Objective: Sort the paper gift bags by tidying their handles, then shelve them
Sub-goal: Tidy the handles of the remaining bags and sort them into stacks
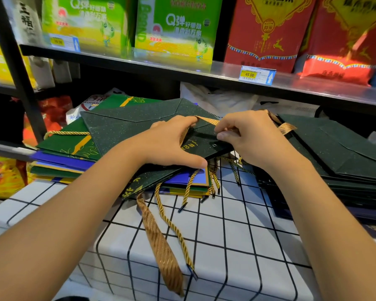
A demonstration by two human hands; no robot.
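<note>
One gift bag (126, 127) lies atop the left stack (59, 168) on the worktop (237, 224) (a second stack (345, 157) sits right), below the shelf (182, 68).

Bag stacks (345, 153) flank hands; shelf (204, 71) overhead (low).

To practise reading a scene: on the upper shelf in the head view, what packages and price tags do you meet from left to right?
First green box → second green box → first red package → yellow price tag → second red package.
</note>
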